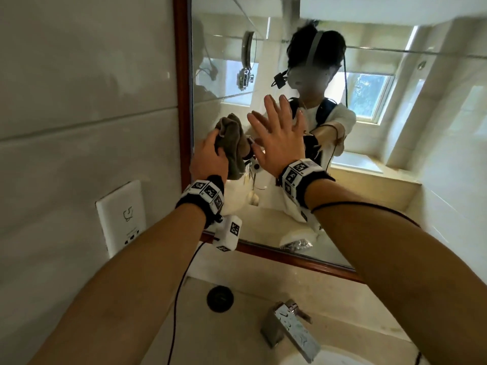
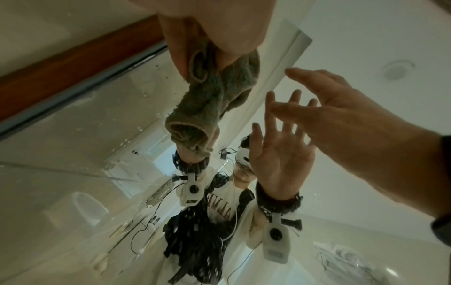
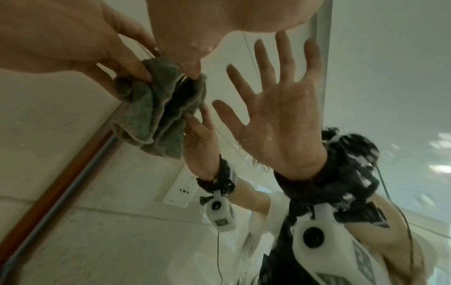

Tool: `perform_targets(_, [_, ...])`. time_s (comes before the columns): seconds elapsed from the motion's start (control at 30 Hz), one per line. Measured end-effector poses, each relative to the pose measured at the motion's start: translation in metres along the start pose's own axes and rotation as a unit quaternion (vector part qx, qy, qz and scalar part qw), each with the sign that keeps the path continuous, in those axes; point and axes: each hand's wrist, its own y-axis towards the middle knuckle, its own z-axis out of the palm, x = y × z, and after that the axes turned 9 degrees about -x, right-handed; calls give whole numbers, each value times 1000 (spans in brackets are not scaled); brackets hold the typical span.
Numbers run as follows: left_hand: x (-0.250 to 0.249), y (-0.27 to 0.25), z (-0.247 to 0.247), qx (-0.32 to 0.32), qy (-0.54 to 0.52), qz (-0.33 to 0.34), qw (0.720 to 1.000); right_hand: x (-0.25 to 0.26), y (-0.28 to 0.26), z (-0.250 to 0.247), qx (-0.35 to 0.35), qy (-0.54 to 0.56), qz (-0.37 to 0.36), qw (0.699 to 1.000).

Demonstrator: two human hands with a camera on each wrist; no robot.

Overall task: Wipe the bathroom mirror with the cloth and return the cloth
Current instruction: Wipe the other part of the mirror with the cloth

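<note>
A wood-framed mirror (image 1: 181, 75) hangs above the basin. My left hand (image 1: 210, 159) grips a bunched grey-brown cloth (image 1: 232, 143) and holds it against the glass near the mirror's left edge. The left wrist view shows the cloth (image 2: 219, 92) pinched between fingers and thumb, meeting its own reflection. My right hand (image 1: 276, 135) is just right of the cloth, flat and spread wide, palm facing the glass. It holds nothing. Whether its fingertips touch the mirror is unclear. In the right wrist view the cloth (image 3: 139, 108) sits left of the reflected open palm.
A chrome faucet (image 1: 290, 330) and a black round plug (image 1: 220, 298) sit on the beige counter below the mirror. A white wall socket (image 1: 121, 217) is on the tiled wall at left. A black cable (image 1: 181, 299) hangs from my left wrist.
</note>
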Motion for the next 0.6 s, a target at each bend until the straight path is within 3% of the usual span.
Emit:
perform_targets(0.17, [-3, 17, -1, -29, -23, -44, 998, 8, 11, 13, 12, -12, -6, 1000])
perform_targets(0.4, [2, 19, 6, 6, -25, -20, 999, 7, 3, 21, 7, -25, 3, 1000])
perform_targets(0.6, [-25, 58, -2, -48, -31, 25, 998, -16, -4, 18, -10, -27, -24, 999])
